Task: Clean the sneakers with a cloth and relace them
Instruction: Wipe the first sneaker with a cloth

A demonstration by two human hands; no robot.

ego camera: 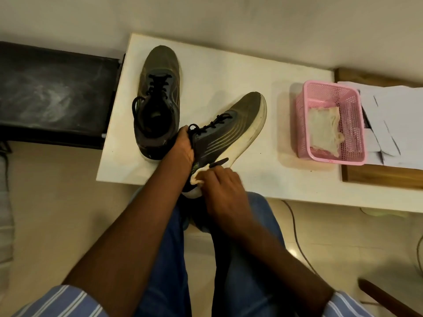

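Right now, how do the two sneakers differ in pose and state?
The far sneaker stands flat on the table, untouched; the near sneaker is tipped on its side, heel off the table edge. The left hand grips the near sneaker at the collar while the right hand presses a cloth to its heel. Both are dark, with black laces in and pale soles.

head view, steeply downward, close over table (pixel 251 72) edge
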